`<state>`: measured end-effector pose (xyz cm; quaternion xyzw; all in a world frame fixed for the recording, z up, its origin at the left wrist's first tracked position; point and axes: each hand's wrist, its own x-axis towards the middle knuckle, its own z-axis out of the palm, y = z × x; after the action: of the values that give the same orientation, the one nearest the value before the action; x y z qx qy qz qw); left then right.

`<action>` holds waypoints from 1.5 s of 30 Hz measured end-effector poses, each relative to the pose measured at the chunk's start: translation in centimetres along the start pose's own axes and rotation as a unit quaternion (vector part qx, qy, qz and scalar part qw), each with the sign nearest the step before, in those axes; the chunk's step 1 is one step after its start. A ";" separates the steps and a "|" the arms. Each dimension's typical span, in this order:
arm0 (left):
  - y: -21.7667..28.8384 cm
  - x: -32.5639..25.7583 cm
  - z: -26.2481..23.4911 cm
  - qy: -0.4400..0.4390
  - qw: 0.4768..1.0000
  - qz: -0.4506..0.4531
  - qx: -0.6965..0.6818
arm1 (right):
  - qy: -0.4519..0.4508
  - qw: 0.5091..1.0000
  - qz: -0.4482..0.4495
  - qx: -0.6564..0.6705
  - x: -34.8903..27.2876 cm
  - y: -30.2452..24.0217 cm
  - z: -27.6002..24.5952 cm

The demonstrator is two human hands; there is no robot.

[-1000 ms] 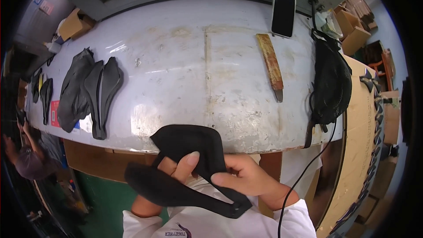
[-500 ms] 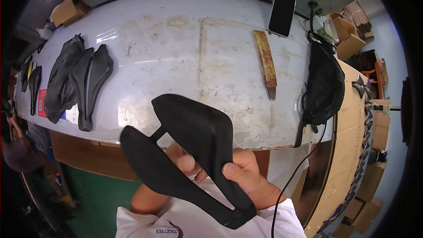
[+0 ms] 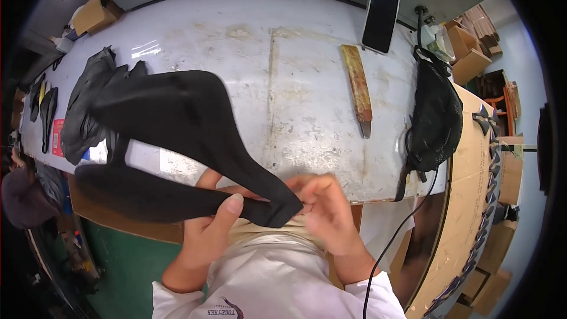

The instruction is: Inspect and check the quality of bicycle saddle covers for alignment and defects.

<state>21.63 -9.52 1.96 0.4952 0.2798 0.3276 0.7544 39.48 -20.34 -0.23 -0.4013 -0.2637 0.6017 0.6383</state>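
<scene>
A black bicycle saddle (image 3: 195, 112) with a long central slot is held up over the table's near edge. Its wide end points left and its narrow nose lies to the right. My left hand (image 3: 209, 230) is closed round the saddle near its narrow part, thumb on top and other fingers partly hidden beneath. At the nose tip, my right hand (image 3: 331, 212) has its fingers curled and pinched against the edge; they are slightly blurred. Behind the held saddle, dark crumpled sheet material (image 3: 85, 106) and a second saddle, mostly covered from view, lie on the table.
On the white table (image 3: 295, 100) lie a flat tool with a worn yellow-brown handle (image 3: 356, 82), a phone (image 3: 380, 19) and a black mesh bag (image 3: 436, 112) with a cable. Cardboard boxes (image 3: 469, 53) stand at the right. Another person (image 3: 26, 195) shows at far left.
The saddle has swung to the left and up, its nose turning toward the right. My left hand now grips it from the near side, and my right hand has shifted to the nose tip.
</scene>
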 end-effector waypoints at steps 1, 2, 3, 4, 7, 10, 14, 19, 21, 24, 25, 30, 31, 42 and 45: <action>0.0 -0.3 0.1 0.029 0.999 0.017 0.015 | 0.005 0.998 -0.023 -0.062 -0.1 0.3 0.4; 0.0 -0.5 0.3 0.057 0.997 0.035 0.029 | 0.003 0.998 -0.024 -0.060 0.1 0.2 0.6; 0.1 -0.6 0.6 0.060 0.996 0.054 0.036 | -0.002 0.986 -0.039 -0.163 0.5 -0.2 1.0; 0.2 -0.7 0.6 0.058 0.996 0.054 0.037 | -0.004 0.963 -0.055 -0.265 0.8 -0.5 1.2; 0.2 -1.5 0.8 0.032 0.993 0.060 0.096 | 0.069 0.944 -0.132 -0.295 1.8 0.6 1.7; 0.7 -2.4 0.6 0.005 0.983 -0.009 0.184 | 0.053 0.957 -0.054 -0.280 1.5 0.9 1.2; 1.2 -2.5 1.2 0.055 0.990 -0.032 0.129 | 0.075 0.963 -0.057 -0.253 1.0 2.4 0.6; 0.5 -1.4 0.1 0.078 0.990 -0.058 -0.098 | 0.049 0.993 -0.075 -0.071 0.6 1.3 2.3; 0.0 -1.1 -1.1 0.016 0.967 -0.091 -0.238 | 0.047 0.995 -0.079 -0.046 0.4 1.0 2.6; -0.3 -1.0 0.9 0.100 0.940 -0.108 -0.309 | 0.047 0.996 -0.073 0.004 0.3 0.4 2.9; -0.8 -1.3 1.1 0.097 0.940 -0.108 -0.308 | 0.058 0.996 -0.069 0.026 0.2 0.2 2.8; -2.3 -3.5 0.3 0.085 0.921 -0.270 -0.267 | 0.147 0.983 -0.112 0.023 0.1 -0.5 1.4; -5.3 -3.8 -1.6 -0.008 0.993 -0.086 -0.083 | 0.167 0.978 -0.089 0.087 0.7 -1.1 1.8; -1.7 0.7 -0.2 -0.053 0.979 -0.026 0.194 | 0.119 0.993 -0.016 0.013 2.8 -0.8 3.5; -1.0 0.7 1.1 -0.018 0.994 0.000 0.104 | 0.112 0.993 -0.020 0.001 2.7 -0.4 3.3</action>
<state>23.15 -9.94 1.33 0.5767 0.2985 0.2882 0.7038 37.37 -17.04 1.54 -0.4605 -0.1976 0.5404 0.6759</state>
